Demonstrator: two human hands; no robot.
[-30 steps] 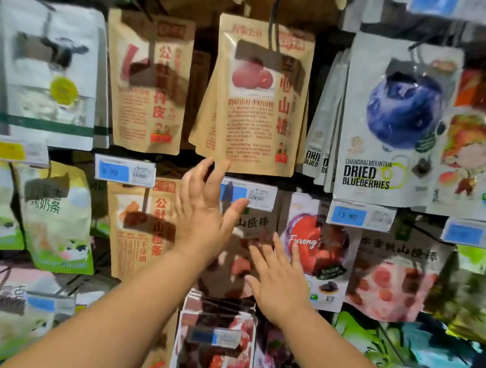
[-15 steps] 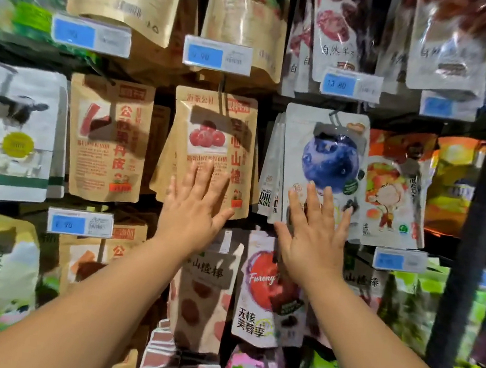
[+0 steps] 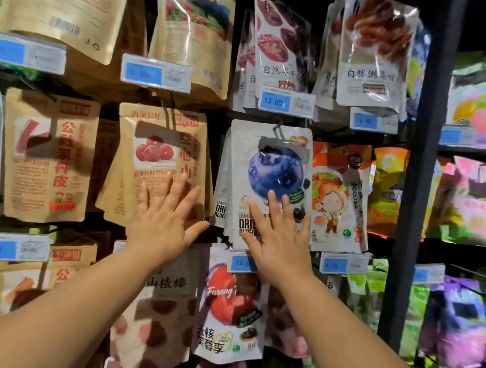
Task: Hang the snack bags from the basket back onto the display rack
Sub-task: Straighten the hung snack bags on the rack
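Observation:
A display rack full of hanging snack bags fills the head view. My left hand (image 3: 162, 223) lies flat with spread, straight fingers on the lower part of a kraft-paper hawthorn bag (image 3: 160, 157) with red fruit printed on it. My right hand (image 3: 277, 241) lies flat with straight fingers on the white dried blueberries bag (image 3: 270, 168), which hangs from a hook (image 3: 278, 132). Neither hand holds anything. The basket is out of sight.
Blue price tags (image 3: 286, 102) stick out on the hook ends in each row. A dark upright post (image 3: 417, 172) of the rack stands to the right. Rows of bags hang above, below and on both sides, such as a plum bag (image 3: 230, 305) under my right arm.
Both hands have risen from the lower row to the middle row and now lie flat on the hawthorn and blueberry bags. The view has tilted upward.

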